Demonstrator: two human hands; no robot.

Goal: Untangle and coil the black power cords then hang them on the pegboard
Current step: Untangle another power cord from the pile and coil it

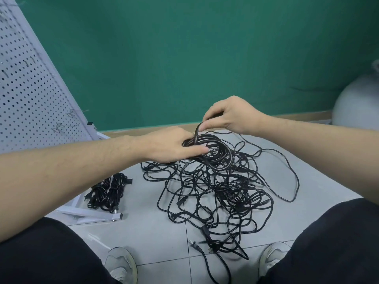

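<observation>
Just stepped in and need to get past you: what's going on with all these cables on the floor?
A person sits over a tangle of black power cords on the tiled floor. The left hand holds a coil being wound, while the right hand pinches a loop of cord at its top. Two finished bundles lie by the pegboard stand; no cord hangs on the part of the board in view.

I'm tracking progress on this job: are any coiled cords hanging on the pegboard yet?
No. The pegboard shows only bare hooks, and the two bundled cords lie on the floor beside its base.
</observation>
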